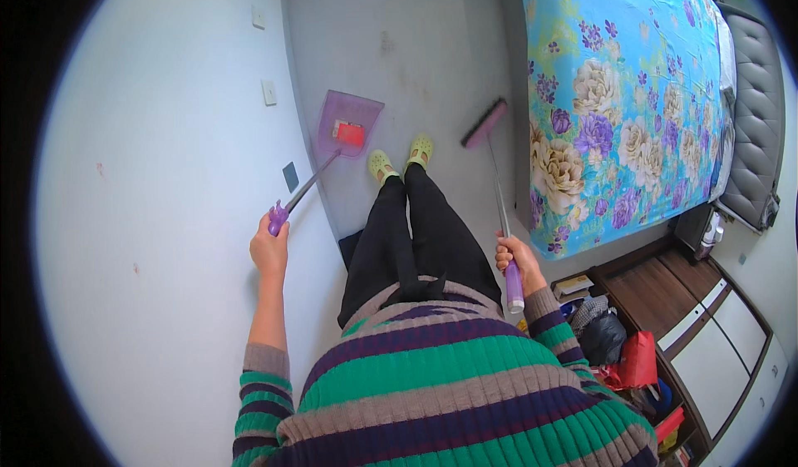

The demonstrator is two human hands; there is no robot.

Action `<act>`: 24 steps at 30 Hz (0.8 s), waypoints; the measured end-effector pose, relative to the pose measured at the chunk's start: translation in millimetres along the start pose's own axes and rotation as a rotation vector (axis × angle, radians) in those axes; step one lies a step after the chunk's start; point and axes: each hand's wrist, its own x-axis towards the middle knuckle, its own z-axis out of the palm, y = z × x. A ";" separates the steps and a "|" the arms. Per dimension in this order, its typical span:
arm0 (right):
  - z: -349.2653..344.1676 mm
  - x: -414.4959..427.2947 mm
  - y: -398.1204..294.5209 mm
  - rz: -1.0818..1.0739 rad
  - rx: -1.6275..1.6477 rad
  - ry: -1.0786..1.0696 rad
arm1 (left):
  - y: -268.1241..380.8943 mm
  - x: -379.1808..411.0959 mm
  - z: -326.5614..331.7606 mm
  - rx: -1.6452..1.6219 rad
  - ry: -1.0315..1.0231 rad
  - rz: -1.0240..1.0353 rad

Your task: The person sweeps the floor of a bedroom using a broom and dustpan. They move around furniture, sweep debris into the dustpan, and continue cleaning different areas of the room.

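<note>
My left hand [270, 245] grips the purple handle of a long-handled dustpan [350, 111]. The translucent purple pan rests by the foot of the wall, left of my feet, and a red label [350, 134] shows on it. In my right hand [519, 261] is the purple grip of a broom [497, 183] with a grey metal stick. Its pink head with dark bristles [486, 122] is at the floor, between my feet and the bed, well apart from the dustpan.
To the right stands a bed [623, 111] with a blue floral cover and a grey tufted headboard [753, 117]. A white wall [174, 186] runs close on my left. At lower right, a brown and white cabinet [717, 355] has shelves holding bags. Smudges [386, 43] mark the grey floor.
</note>
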 end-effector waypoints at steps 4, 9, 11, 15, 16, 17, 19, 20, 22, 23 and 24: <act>1.9 50.9 33.1 -0.167 -0.191 -0.289 | -15.1 -11.3 1.7 -0.097 -0.037 -0.014; 122.0 100.4 55.7 -0.057 -0.228 -0.415 | -18.2 -70.3 -14.0 -0.198 -0.027 -0.054; 183.7 108.8 48.3 -0.153 -0.142 -0.646 | -26.1 -93.0 -18.3 -0.285 -0.007 -0.150; 278.7 164.3 -5.3 -0.075 0.045 -0.620 | -32.2 -112.5 -12.8 -0.398 -0.017 -0.266; 294.4 175.8 -23.3 -0.011 0.080 -0.632 | -28.3 -112.5 -13.1 -0.408 -0.028 -0.272; 303.0 188.0 -47.1 0.094 0.164 -0.627 | -25.5 -113.1 -12.8 -0.422 -0.034 -0.280; 306.3 189.6 -84.4 0.081 0.136 -0.639 | -24.8 -116.0 -11.2 -0.400 -0.053 -0.307; 303.4 184.7 -97.7 -0.041 0.034 -0.653 | -23.6 -118.3 -10.5 -0.389 -0.062 -0.321; 285.4 168.3 -118.5 -0.191 -0.138 -0.660 | -15.8 -121.4 -9.8 -0.342 -0.056 -0.316; 266.7 158.8 -119.9 -0.210 -0.212 -0.657 | -10.3 -122.8 -9.9 -0.318 -0.054 -0.315; 247.1 149.3 -122.5 -0.200 -0.307 -0.602 | -6.2 -125.2 -9.2 -0.334 -0.032 -0.322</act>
